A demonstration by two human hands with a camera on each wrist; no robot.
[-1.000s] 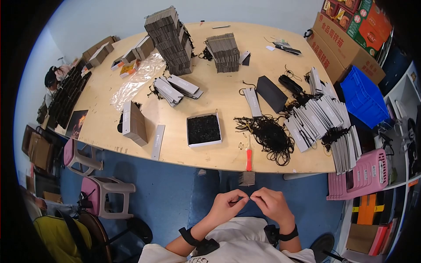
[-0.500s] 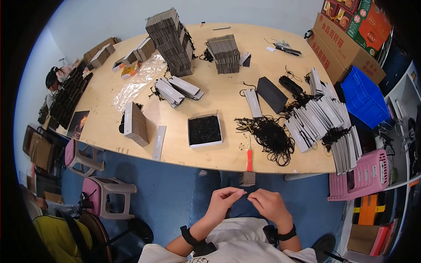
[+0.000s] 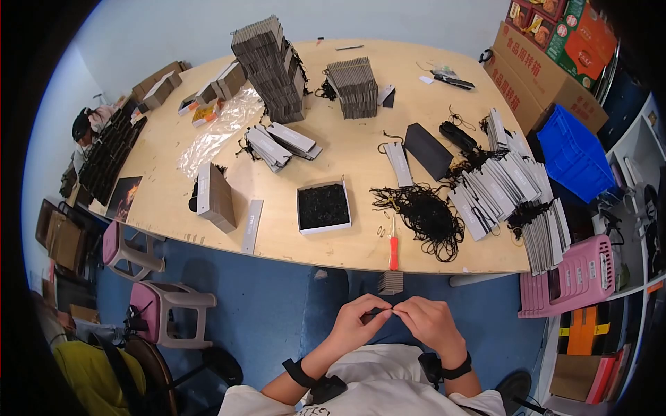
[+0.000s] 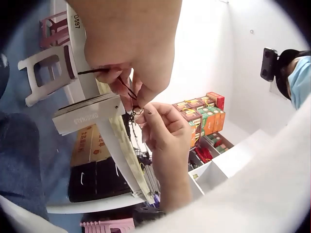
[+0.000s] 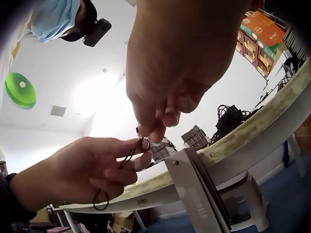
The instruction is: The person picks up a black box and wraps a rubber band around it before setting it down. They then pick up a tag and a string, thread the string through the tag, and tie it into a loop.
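Observation:
A thin black cord (image 5: 127,160) runs through the fingers of the left hand (image 5: 90,167), which pinches it near a small loop. The right hand (image 5: 180,73) meets it there, thumb and fingertips pinched on the cord's end. In the head view the left hand (image 3: 357,324) and right hand (image 3: 431,326) touch at the fingertips in front of the table edge. Beside them, a stack of grey tags (image 4: 90,112) marked ORIGINALS stands at the table's edge, also seen as a small grey block (image 3: 390,282).
On the table (image 3: 291,243) lie a box of black bits (image 3: 323,206), a red-handled tool (image 3: 394,253), tangled black cords (image 3: 430,222), and grey tag piles (image 3: 499,187). Tall tag stacks (image 3: 267,69) stand behind. Stools (image 3: 170,312) are at left, a blue crate (image 3: 576,152) at right.
The fingertips, together at first, were slightly apart half a second ago and now meet again. The things on the table have not moved.

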